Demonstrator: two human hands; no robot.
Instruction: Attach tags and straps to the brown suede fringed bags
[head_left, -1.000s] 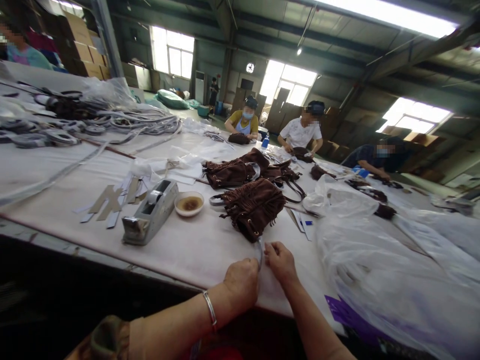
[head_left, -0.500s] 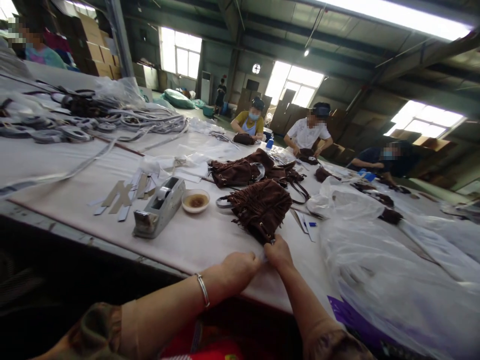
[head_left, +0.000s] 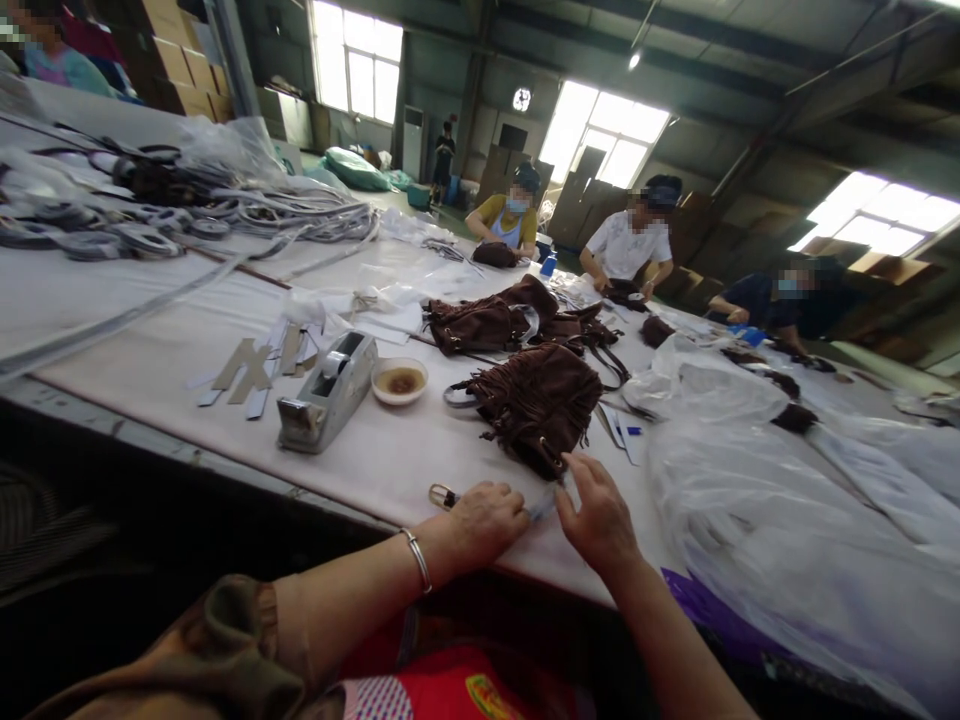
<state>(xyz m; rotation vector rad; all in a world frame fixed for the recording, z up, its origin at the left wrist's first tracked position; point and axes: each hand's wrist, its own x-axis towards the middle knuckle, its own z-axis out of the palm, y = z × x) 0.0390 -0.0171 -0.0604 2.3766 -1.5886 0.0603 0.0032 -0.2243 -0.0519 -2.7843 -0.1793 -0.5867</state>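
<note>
A brown fringed bag [head_left: 540,405] lies on the white table in front of me, its gold-ringed edge toward my right hand. My left hand [head_left: 489,522] is curled palm-down over a strap wrapped in pale film [head_left: 541,503], at the near table edge. The strap's metal clasp [head_left: 442,497] sticks out on the left side of that hand. My right hand [head_left: 598,512] is beside the bag's near end, thumb and fingers apart. The film-wrapped strap runs between both hands. Whether the right fingertips touch the bag or the strap is hard to tell.
A tape dispenser [head_left: 328,392] and a small dish of brown liquid [head_left: 400,382] stand left of the bag. Card strips [head_left: 244,370] lie further left. More brown bags [head_left: 480,318] are behind; clear plastic bags [head_left: 765,520] spread on the right. Several co-workers sit across.
My right hand has opened from its grip at the bag's near end. My left hand has turned palm-down, and the metal clasp now shows beside it. The camera view has tilted down slightly.
</note>
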